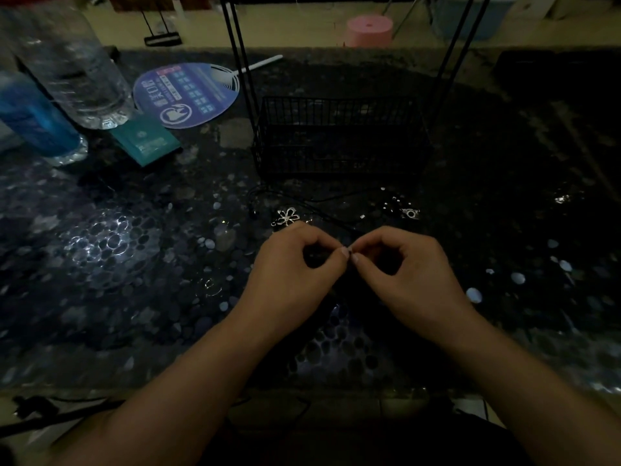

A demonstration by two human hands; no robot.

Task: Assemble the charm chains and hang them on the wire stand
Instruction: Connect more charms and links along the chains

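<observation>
The room was dim. Both hands met over the near middle of the bench [100, 250]: the left hand [295, 264] and the right hand [406, 264] each had thumb and forefinger curled, pinching one tiny dark piece [350, 253] between their tips; what it was I could not tell. Just beyond the left knuckles lay a silver flower charm [287, 216], with a thin black cord [322, 210] running past it, and a small ring charm [410, 213] lay further right. Behind these stood the black wire stand [339, 139], its basket in the middle of the bench and thin rods rising from it. Toward the far left corner lay a round blue hand fan [186, 94] bearing white print and a circular logo, too blurred to read, a teal booklet [146, 139] with an illegible emblem, a clear plastic bottle [70, 62] and a blue bottle [37, 119].
</observation>
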